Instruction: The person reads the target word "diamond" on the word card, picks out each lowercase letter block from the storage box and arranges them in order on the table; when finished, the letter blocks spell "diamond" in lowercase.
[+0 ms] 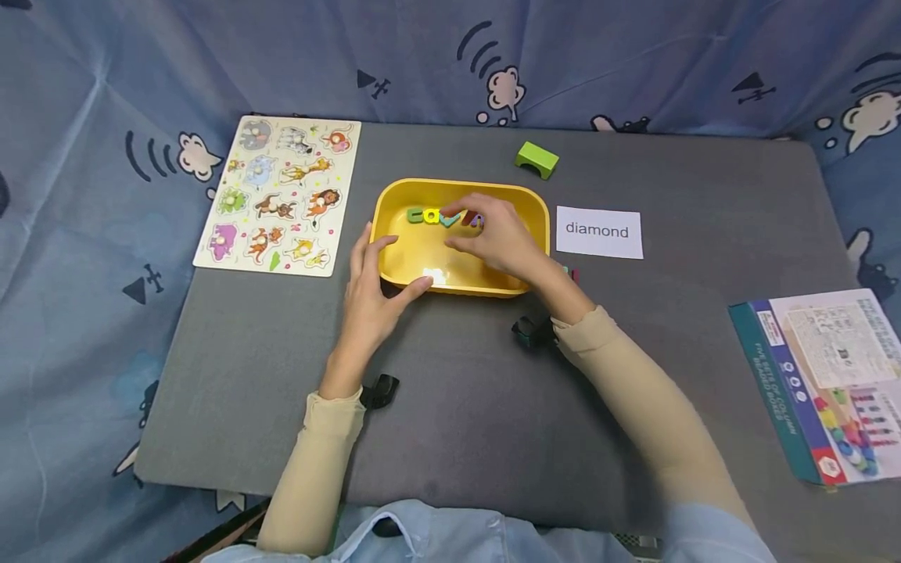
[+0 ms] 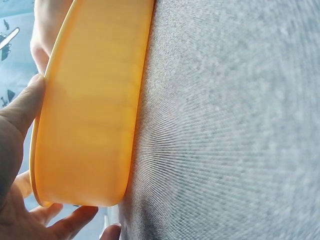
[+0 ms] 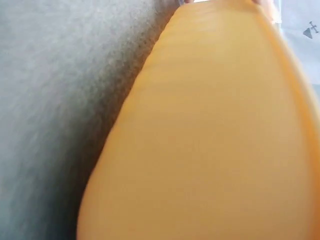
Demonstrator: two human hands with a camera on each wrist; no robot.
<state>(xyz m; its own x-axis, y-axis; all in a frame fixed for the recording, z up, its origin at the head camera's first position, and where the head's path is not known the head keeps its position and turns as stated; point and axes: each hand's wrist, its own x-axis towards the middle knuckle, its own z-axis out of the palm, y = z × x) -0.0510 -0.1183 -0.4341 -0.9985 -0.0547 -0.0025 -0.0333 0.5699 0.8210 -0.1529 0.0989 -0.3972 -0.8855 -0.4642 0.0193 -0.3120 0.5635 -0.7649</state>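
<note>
A yellow plastic tray [image 1: 486, 270] lies on the grey table. Inside it, small coloured letters stand in a row: a green letter [image 1: 415, 215], a yellow letter [image 1: 432, 216], a teal letter [image 1: 449, 222] and a purple piece [image 1: 478, 221] partly hidden by fingers. My left hand [image 1: 373, 297] grips the tray's front left corner, thumb at the front rim and fingers along the left side. Over the letters, my right hand [image 1: 496, 234] reaches into the tray with bent fingers, thumb and index finger apart. The right wrist view shows mostly the tray's outer wall [image 3: 200, 125].
A white card [image 1: 600, 232] reading "diamond" lies right of the tray. Behind stands a green arch block [image 1: 538, 159]. An animal puzzle board [image 1: 278, 195] is at the left, a boxed toy set [image 1: 823, 383] at the right. Small coloured pieces [image 1: 576, 275] show beside my right wrist.
</note>
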